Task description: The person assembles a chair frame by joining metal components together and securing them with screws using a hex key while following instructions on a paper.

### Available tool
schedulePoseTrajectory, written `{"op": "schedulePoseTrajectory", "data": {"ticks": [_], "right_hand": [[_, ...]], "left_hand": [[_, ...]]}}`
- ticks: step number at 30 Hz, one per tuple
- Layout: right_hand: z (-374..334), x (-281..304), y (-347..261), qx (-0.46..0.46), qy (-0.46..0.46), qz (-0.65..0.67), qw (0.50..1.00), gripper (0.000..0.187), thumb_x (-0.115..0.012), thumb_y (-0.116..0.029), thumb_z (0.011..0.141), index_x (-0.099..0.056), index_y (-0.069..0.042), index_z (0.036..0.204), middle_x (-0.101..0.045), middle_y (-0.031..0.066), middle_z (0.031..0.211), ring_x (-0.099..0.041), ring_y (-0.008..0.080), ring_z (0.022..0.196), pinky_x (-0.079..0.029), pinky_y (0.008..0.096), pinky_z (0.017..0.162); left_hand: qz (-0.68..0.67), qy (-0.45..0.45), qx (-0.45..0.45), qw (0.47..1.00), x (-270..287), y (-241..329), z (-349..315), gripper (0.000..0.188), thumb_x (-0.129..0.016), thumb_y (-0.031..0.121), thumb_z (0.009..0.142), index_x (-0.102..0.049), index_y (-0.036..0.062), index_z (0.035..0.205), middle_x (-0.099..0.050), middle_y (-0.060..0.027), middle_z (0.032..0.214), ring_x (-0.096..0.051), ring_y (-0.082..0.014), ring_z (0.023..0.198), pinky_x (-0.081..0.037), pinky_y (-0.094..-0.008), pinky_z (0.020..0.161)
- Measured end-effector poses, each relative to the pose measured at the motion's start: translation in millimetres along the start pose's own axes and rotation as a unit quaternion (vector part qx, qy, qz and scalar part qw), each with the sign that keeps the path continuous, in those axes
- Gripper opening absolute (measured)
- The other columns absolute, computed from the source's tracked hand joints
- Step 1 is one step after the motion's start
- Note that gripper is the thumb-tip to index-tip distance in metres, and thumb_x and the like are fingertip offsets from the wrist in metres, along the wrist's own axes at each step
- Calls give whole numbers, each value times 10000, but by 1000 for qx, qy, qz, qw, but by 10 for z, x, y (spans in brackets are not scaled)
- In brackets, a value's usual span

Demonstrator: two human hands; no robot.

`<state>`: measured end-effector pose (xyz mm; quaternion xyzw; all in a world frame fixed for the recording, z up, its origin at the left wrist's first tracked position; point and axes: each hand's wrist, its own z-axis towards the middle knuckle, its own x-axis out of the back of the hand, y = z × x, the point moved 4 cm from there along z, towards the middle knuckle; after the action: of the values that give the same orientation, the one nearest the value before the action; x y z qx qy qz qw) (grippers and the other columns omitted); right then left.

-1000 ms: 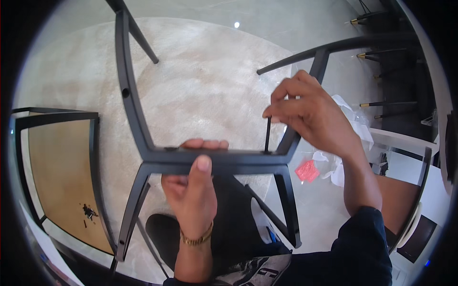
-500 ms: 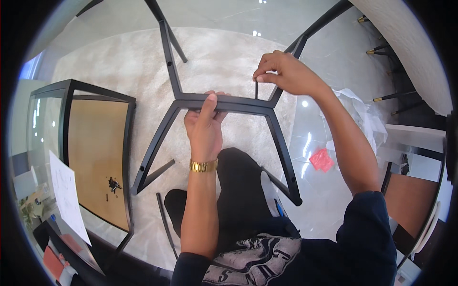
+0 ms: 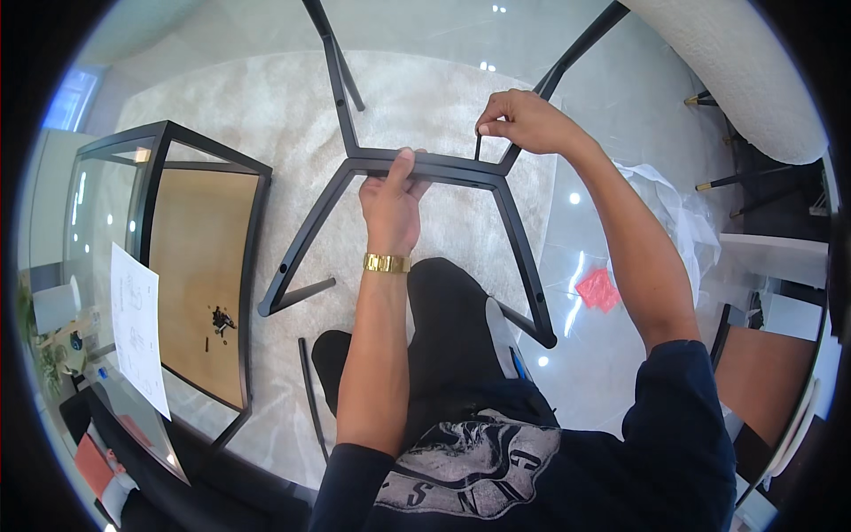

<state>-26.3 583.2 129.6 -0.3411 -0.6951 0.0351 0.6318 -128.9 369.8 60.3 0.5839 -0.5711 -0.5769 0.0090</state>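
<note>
My left hand (image 3: 390, 217) grips the black frame (image 3: 452, 168) | my right hand (image 3: 527, 124) pinches a black stick (image 3: 479, 149), its low end at the frame

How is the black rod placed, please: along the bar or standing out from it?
Standing out: the right hand pinches one end of the black rod, the other at the bar; cannot tell whether inserted.

Matt mtl-look frame (image 3: 456, 168), v. glossy flr (image 3: 585, 372), textile rug (image 3: 425, 102)
</note>
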Motion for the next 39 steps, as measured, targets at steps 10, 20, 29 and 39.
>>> {"op": "schedulePoseTrajectory", "data": {"ticks": [10, 20, 29, 39], "right_hand": [[-31, -8, -38, 36, 28, -5, 999, 192, -692, -201, 928, -771, -35, 981, -689, 108, 973, -641, 288, 937, -497, 391, 833], [-59, 82, -86, 7, -1, 18, 1000, 231, -673, -259, 935, -771, -63, 1010, -694, 121, 1055, -631, 324, 1043, -492, 421, 914], [-93, 114, -125, 11, 4, 21, 1000, 232, -667, -248, 942, -767, -44, 988, -687, 119, 1027, -638, 312, 989, -495, 413, 869], [-107, 81, -139, 49, 37, 4, 998, 212, -681, -216, 942, -756, -24, 996, -644, 104, 910, -617, 266, 859, -478, 390, 758]], "left_hand": [[0, -8, 3, 1000, 11, 10, 6, 157, -713, 138, 951, -682, 0, 1018, -725, -146, 1035, -702, -233, 1002, -566, -394, 890], [-5, -17, 0, 1000, 10, 7, 11, 139, -700, 129, 959, -678, 5, 1019, -726, -150, 1036, -706, -235, 991, -576, -392, 892], [-4, -13, 7, 1000, 6, 3, 2, 135, -701, 122, 956, -674, 10, 1024, -725, -151, 1039, -706, -235, 993, -574, -395, 897], [-4, -7, 9, 1000, 14, -10, 5, 145, -705, 134, 955, -681, 6, 1018, -727, -153, 1031, -707, -232, 991, -573, -397, 898]]}}
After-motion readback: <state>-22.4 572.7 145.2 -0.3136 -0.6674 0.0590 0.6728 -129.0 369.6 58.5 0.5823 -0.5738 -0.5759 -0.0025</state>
